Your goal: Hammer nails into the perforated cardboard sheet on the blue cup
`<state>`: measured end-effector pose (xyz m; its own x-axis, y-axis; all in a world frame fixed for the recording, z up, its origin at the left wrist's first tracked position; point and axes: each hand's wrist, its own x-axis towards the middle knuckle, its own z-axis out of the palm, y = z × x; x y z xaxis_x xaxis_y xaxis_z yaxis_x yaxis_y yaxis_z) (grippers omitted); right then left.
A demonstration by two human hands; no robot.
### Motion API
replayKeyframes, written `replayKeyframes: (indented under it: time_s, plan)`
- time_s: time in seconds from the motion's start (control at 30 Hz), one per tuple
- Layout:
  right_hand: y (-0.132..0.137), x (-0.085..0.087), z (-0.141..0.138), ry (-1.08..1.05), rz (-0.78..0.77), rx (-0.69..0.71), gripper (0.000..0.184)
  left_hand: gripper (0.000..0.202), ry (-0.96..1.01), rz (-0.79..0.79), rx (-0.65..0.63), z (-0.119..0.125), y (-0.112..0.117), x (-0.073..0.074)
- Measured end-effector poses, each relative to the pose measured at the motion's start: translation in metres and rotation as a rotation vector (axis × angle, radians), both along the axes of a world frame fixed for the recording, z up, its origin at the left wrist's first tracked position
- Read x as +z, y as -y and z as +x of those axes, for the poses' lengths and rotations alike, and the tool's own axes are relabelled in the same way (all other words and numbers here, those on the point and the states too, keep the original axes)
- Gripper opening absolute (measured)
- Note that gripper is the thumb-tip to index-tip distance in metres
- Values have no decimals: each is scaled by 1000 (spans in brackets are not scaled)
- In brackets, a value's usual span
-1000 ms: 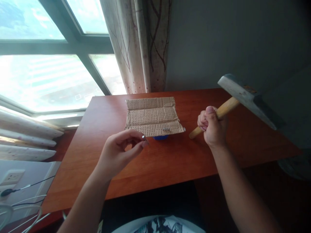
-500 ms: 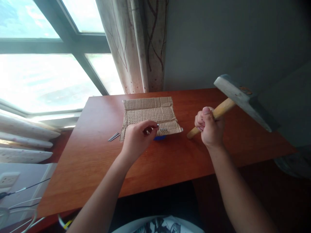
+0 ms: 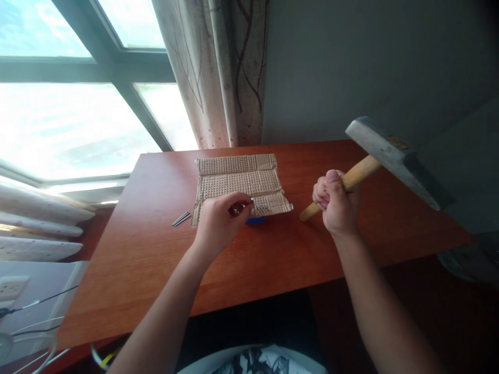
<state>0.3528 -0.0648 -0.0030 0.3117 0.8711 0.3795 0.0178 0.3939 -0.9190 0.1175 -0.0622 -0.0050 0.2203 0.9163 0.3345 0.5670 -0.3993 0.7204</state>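
My right hand [image 3: 338, 203] is closed round the wooden handle of a hammer [image 3: 397, 150], raised above the table's right side with its grey metal head tilted up. My left hand [image 3: 224, 221] pinches a nail [image 3: 252, 199] over the front part of a perforated cardboard sheet [image 3: 241, 182]. Only the nail's small shiny head shows above the fingertips. Several small metal heads [image 3: 260, 206] show in the cardboard just right of these fingers. Part of a blue object [image 3: 255, 220] peeks out from under the sheet's front edge.
A few loose nails [image 3: 181, 218] lie left of the cardboard on the reddish-brown wooden table [image 3: 156, 270]. Beyond the table are a curtain [image 3: 218, 78], a window and a grey wall. Cables [image 3: 35, 327] and a wall socket are at lower left.
The hammer's head has shifted very slightly to the right. My left hand keeps its pinch at the same spot on the cardboard; the whole view has moved a little.
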Motion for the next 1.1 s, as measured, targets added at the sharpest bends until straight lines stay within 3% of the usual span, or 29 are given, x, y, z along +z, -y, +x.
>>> replayKeyframes:
  time_s: [0.37, 0.63, 0.73, 0.87, 0.97, 1.1]
  plan:
    - [1, 1, -1, -23, 10, 11, 56, 8, -88, 65, 2, 3, 2, 4]
    - [1, 3, -2, 37, -54, 46, 56, 9, -117, 87, 10, 3, 0, -4]
    - [9, 9, 3, 183, -179, 115, 55, 10, -115, 81, 5, 3, -1, -5]
    - [24, 24, 11, 574, -325, 139, 46, 9, -132, 84, 6, 3, -1, -6]
    - [31, 39, 12, 813, -372, 236, 41, 9, -134, 79, 15, 3, -1, -5]
    - [34, 57, 7, 955, -357, 295, 40, 9, -129, 67, 16, 3, 0, -4]
